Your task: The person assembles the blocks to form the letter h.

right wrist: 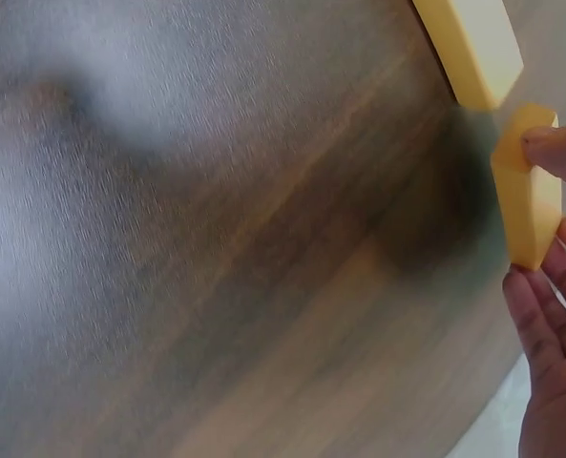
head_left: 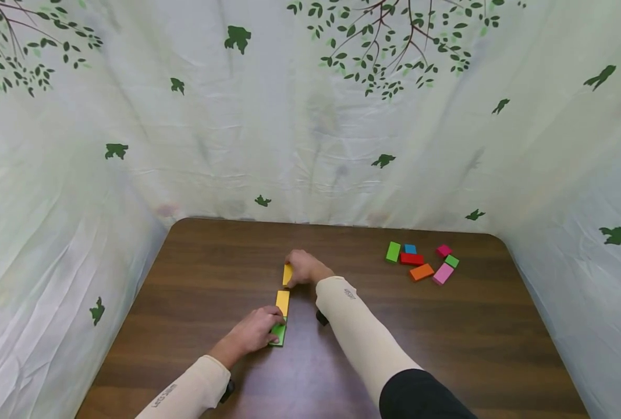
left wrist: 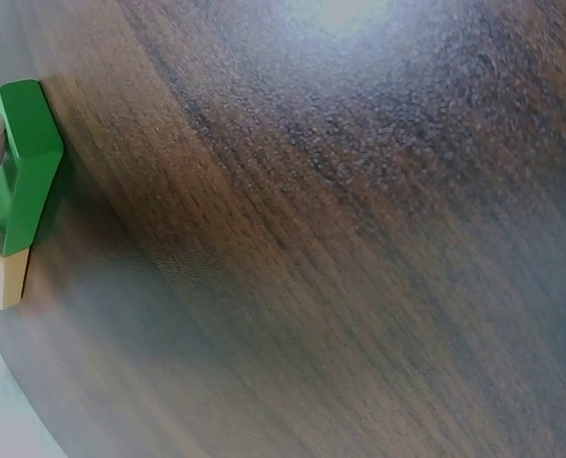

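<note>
- Right hand reached over the counter, its forearm, in a cream sleeve, slanting in from the lower right.
- Its fingers were drawn nearly together on the far yellow block — thumb at one end, fingertips at the other in the right wrist view.
- Far yellow block was at the left of that hand, just beyond the middle yellow block, with a slight gap; couldn't tell whether it touched the counter.
- Left hand was nearer the person, forearm coming from the lower left, back of the hand up.
- Its thumb and fingers were bent onto the green block, holding it; that block was at the fingertips, on the hand's right side, resting on the counter.
- Middle yellow block lay between the hands, end to end with the green block — touching.
- Loose blocks in several colours lay well apart, to the right of both hands.
</note>
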A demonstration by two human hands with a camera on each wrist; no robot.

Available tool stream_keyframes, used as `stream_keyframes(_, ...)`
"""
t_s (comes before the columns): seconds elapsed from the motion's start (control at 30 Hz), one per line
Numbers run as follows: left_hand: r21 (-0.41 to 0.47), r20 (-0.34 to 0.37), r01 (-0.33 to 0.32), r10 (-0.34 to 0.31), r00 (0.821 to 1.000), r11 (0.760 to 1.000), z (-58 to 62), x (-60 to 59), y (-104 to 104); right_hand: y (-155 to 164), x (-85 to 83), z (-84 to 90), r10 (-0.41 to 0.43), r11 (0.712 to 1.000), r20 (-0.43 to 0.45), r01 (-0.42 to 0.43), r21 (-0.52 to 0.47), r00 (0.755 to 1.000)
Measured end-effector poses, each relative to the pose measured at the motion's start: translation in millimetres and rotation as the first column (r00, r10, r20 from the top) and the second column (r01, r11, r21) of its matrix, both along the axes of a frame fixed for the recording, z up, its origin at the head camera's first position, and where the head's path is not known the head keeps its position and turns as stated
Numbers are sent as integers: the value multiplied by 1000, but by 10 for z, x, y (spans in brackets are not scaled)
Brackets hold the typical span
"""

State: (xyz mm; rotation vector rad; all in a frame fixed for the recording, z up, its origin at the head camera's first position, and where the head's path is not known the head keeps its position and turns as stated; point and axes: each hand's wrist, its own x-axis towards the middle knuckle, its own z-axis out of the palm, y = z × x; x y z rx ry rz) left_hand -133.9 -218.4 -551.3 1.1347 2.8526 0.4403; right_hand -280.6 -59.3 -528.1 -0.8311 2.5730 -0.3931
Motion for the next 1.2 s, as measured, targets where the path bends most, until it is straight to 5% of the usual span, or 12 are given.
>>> stream_keyframes(0.5, -11, 9, -7, 7, 1000, 1000, 28, -2, 14, -40, 67, -93, 42, 999, -43, -41, 29, 998)
stream_keyframes(1.2, -18, 39, -7, 7, 999, 1000, 28, 17, -3, -39, 130, -107, 14, 999, 12, -13, -39, 1000)
